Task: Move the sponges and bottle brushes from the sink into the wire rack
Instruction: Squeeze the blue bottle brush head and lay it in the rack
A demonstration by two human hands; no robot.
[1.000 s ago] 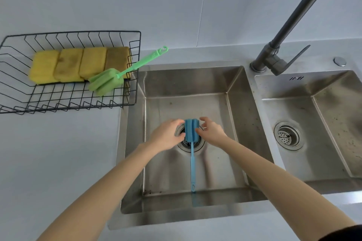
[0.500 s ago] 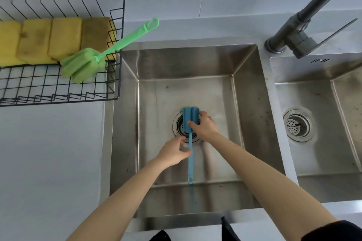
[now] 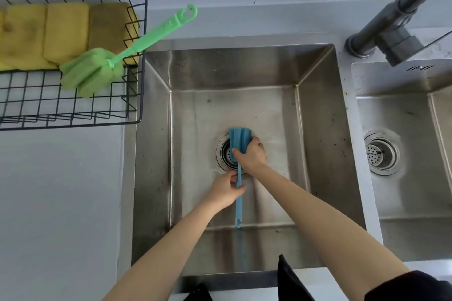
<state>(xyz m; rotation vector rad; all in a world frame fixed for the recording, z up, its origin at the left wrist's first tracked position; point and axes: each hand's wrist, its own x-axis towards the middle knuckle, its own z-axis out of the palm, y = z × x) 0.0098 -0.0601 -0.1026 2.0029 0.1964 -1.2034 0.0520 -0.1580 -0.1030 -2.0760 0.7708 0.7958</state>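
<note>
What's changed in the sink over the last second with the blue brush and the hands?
The left hand slid off the foam head down to the handle of the blue bottle brush and gripped it. The right hand kept its hold on the foam head. The brush stayed over the drain in the sink; the green bottle brush and yellow sponges stayed in the wire rack.

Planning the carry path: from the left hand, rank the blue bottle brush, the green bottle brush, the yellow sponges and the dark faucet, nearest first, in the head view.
From the left hand:
1. Blue bottle brush, handle in its grip, in the sink.
2. Green bottle brush, up-left, head in the wire rack.
3. Yellow sponges, farther up-left in the rack.
4. Dark faucet, far upper right.
</note>
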